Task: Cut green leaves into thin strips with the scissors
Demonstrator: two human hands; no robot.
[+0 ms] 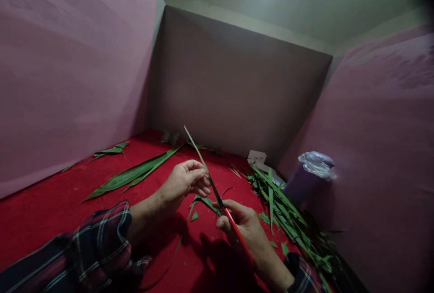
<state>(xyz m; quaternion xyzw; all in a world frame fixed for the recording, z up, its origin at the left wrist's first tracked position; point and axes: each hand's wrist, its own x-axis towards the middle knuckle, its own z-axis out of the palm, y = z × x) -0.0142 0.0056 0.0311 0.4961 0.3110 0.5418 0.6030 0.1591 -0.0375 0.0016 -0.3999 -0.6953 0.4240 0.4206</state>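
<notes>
My left hand (186,180) is closed, thumb and index finger pinched on a narrow green leaf strip (195,145) that rises up and to the left. In my right hand (244,229) is a red-handled tool (239,234) with a slim dark blade; whether it is scissors or a knife I cannot make out. The blade lies in line with the strip's lower end, close to my left fingertips. Below the hands, cut leaf pieces (206,202) rest on the red cloth (145,257).
Long green leaves (130,176) lie at the left. A pile of leaves (288,218) spreads along the right side. Behind it are a white card (257,156) and a purple container (307,184) with clear plastic (317,164) on top. A pink wall (74,80) stands at the left.
</notes>
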